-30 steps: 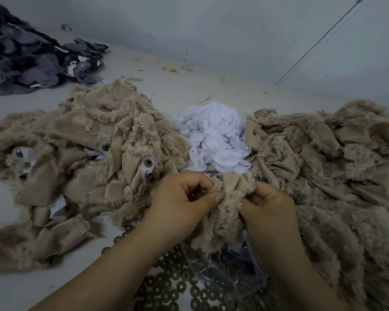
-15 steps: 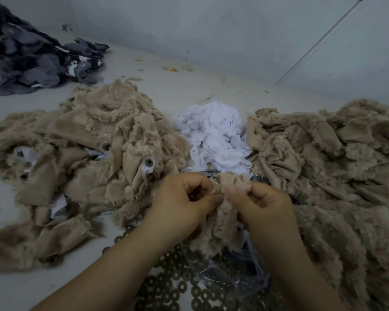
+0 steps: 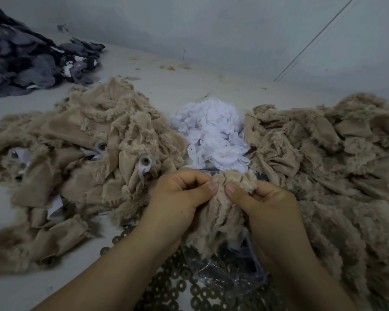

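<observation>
On the pale table (image 3: 189, 86), between a fur pile with eyes (image 3: 88, 142) and a plain fur pile (image 3: 323, 158), your left hand (image 3: 177, 198) and right hand (image 3: 265, 209) both curl around one fur piece (image 3: 220, 218), thumbs pinching its top edge above the washers (image 3: 166, 288), probably to find the eye hole.

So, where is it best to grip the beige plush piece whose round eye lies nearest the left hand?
Probably pinch the plush piece by the upright fold left of its eye, coming from above; that fold stands topmost, uncovered.
</observation>
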A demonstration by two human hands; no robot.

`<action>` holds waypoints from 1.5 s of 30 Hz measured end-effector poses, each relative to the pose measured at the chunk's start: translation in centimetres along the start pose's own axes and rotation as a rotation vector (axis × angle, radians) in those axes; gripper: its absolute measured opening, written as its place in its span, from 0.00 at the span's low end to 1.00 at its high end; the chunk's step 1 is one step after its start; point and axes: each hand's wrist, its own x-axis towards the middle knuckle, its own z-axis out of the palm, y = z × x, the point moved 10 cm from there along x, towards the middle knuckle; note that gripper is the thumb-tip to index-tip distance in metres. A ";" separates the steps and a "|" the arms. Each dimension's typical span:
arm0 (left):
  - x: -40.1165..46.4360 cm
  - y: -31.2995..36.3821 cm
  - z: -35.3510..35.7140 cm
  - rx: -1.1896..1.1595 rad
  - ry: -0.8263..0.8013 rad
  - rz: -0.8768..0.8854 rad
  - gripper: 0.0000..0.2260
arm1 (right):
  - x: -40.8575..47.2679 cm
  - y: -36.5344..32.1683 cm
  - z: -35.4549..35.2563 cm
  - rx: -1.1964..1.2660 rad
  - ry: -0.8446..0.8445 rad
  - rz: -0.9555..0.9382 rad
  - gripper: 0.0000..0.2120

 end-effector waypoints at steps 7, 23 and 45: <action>-0.1 1.1 0.0 0.127 0.028 0.103 0.09 | -0.2 -1.1 0.2 -0.077 -0.012 -0.069 0.11; -0.7 1.2 0.3 0.238 0.045 0.129 0.09 | -0.4 -1.1 -0.7 -0.075 0.092 -0.055 0.04; -0.8 1.7 0.4 0.366 0.108 0.174 0.11 | -0.8 -1.4 -0.4 -0.108 0.083 -0.063 0.05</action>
